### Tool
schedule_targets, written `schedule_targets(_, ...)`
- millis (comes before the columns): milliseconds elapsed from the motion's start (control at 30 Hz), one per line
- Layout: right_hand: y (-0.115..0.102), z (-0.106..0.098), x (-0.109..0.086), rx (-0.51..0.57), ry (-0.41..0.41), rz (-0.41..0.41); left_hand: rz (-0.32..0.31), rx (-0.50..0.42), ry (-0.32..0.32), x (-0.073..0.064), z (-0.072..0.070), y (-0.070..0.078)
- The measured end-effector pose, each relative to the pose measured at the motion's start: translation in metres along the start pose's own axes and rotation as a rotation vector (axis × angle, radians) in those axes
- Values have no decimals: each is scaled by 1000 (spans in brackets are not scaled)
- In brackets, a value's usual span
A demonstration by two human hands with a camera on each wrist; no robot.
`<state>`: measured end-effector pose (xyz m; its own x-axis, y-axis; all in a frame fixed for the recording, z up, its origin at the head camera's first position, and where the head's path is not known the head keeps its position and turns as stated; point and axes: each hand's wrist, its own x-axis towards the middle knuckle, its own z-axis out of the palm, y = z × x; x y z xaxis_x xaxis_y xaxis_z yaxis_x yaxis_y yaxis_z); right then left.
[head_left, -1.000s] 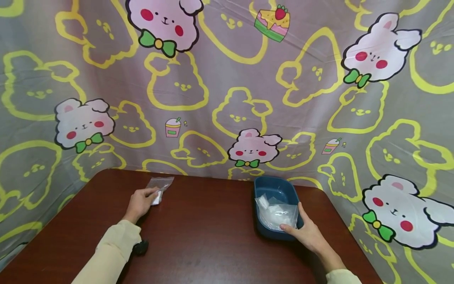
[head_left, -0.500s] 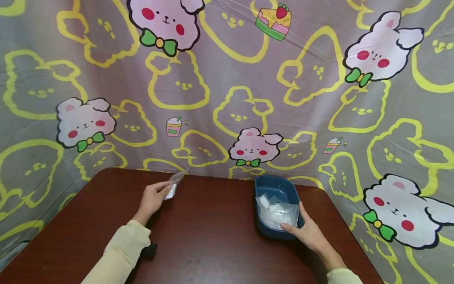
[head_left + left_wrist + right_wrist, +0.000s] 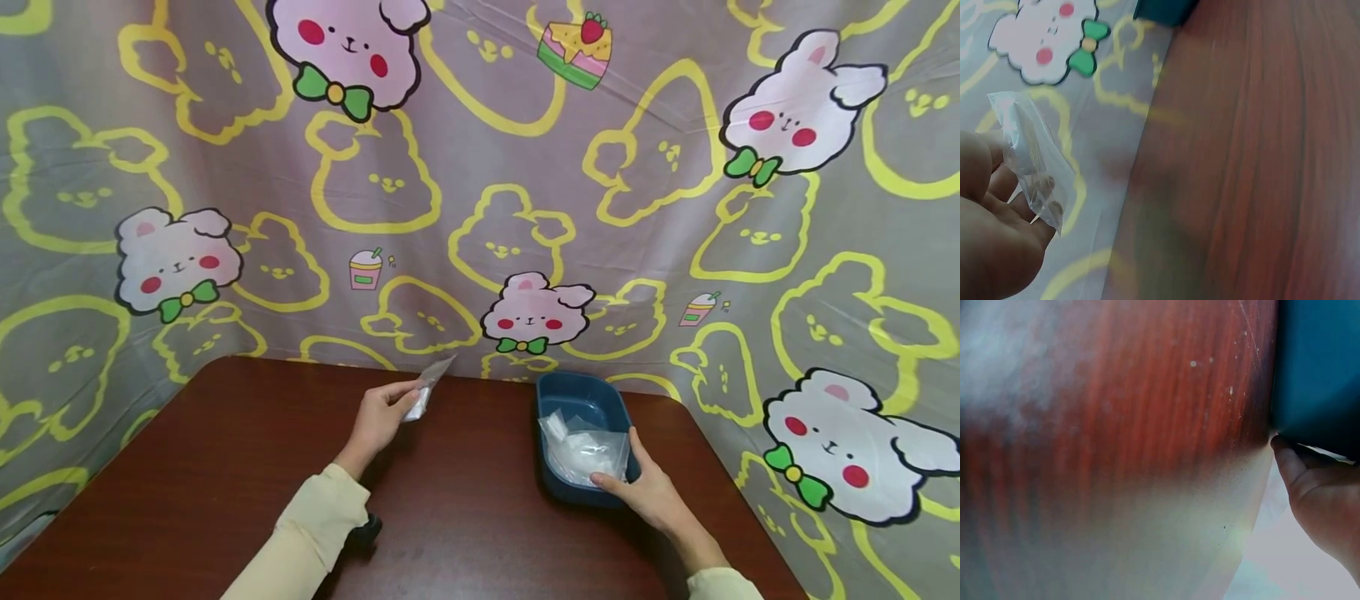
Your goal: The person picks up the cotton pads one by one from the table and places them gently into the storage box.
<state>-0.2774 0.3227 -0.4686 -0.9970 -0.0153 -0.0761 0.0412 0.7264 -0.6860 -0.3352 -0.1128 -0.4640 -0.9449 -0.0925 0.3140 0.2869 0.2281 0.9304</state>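
My left hand (image 3: 381,415) pinches a small clear plastic bag (image 3: 429,390) with something white inside, above the back middle of the table. In the left wrist view the fingers spread behind the same clear bag (image 3: 1035,156). My right hand (image 3: 651,490) grips the near right corner of a dark blue plastic bin (image 3: 592,396), thumb at the front rim and fingers along the side. Inside the bin's near half lie clear bags (image 3: 592,454) with white contents. Part of the blue bin (image 3: 1319,369) and the right thumb show in the right wrist view.
The brown wooden table (image 3: 465,500) runs back to a grey curtain (image 3: 420,200) printed with cartoon rabbits. The bin stands near the table's back right part. A black device (image 3: 365,531) sits at the left wrist, below the sleeve cuff.
My left hand has carried the small bag to the right, from the table's left part toward the bin. The right hand and the bin have stayed in place.
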Motion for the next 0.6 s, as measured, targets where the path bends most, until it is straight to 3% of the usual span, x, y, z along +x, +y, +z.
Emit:
schedule_targets(333, 1, 2, 1, 6, 7, 1, 64, -104, -92, -3, 65, 24)
schedule_targets(600, 0, 2, 0, 6, 3, 7, 102, -90, -220, -5, 116, 50)
